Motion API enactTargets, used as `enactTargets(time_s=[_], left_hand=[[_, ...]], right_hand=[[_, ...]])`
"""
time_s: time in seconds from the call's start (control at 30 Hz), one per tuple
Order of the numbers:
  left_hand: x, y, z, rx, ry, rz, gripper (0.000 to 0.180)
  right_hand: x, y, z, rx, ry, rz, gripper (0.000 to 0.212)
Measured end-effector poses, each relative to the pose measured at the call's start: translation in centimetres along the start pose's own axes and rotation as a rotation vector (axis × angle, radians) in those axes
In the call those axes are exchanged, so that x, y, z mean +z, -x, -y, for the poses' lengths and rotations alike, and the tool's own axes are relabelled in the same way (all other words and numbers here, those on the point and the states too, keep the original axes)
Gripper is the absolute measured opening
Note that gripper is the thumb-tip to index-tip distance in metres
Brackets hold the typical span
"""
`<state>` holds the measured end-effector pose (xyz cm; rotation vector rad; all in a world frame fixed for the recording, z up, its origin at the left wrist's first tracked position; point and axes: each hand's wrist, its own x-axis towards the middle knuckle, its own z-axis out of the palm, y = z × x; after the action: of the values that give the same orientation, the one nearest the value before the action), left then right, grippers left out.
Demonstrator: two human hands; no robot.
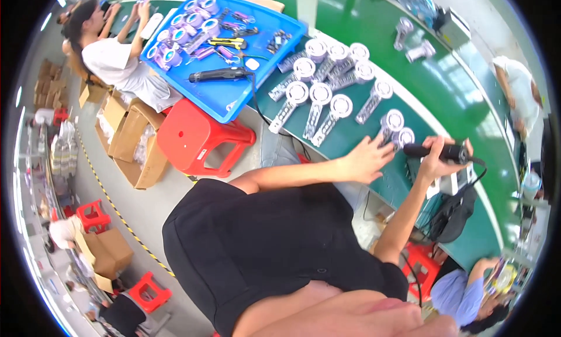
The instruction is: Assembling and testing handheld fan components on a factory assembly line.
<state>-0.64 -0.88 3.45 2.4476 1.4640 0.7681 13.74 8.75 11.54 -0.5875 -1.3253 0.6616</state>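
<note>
My right hand (437,157) is wrapped round a black corded electric screwdriver (418,150), which lies nearly level, its front end beside a small handheld fan-like unit (403,137) with a white ringed round head. The fingers of my left hand (369,160) rest on the handle end of that unit; exactly how they grip it is partly hidden. Touching it is another such unit (392,120). Several more round-headed units (320,94) with open, patterned handles lie in loose rows on the green table (374,188), to the left of my hands.
A blue tray (266,80) at the far left holds purple parts, a yellow cutter (229,43) and a second black screwdriver (217,75). Beyond runs a green belt (374,21). A red stool (196,132) and cardboard boxes (131,141) stand left. A person (114,56) sits at the far left.
</note>
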Motion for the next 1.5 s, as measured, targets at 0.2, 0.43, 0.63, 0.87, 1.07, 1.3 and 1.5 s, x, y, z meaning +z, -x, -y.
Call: enactTargets(time_s=[0.2, 0.43, 0.63, 0.87, 1.07, 1.3, 1.5], left_hand=[[-14.5, 3.6, -2.0, 0.533, 1.287, 0.196, 0.006], [-16.8, 7.2, -3.2, 0.993, 1.637, 0.299, 0.019], [-16.0, 8.1, -3.2, 1.056, 1.665, 0.291, 0.016], [-16.2, 8.6, -3.2, 0.967, 1.702, 0.201, 0.018], [-16.2, 8.1, -2.1, 1.058, 1.712, 0.356, 0.018], [-16.4, 8.5, -2.2, 0.981, 1.671, 0.251, 0.023], [-16.7, 8.8, -1.9, 1.024, 1.634, 0.296, 0.027]], right_hand=[[-4.3, -4.9, 6.0, -0.128, 0.013, -0.065, 0.062], [-8.7, -5.2, 6.1, -0.175, 0.268, -0.111, 0.064], [-8.5, -4.1, 5.2, -0.095, 0.278, -0.076, 0.064], [-8.5, -4.4, 4.5, -0.042, 0.255, -0.078, 0.063], [-9.3, -5.2, 3.5, 0.011, 0.173, -0.104, 0.061], [-7.7, -2.8, 2.7, 0.157, 0.011, -0.132, 0.059], [-1.3, -2.2, 1.7, 0.008, -0.138, 0.014, 0.069]])
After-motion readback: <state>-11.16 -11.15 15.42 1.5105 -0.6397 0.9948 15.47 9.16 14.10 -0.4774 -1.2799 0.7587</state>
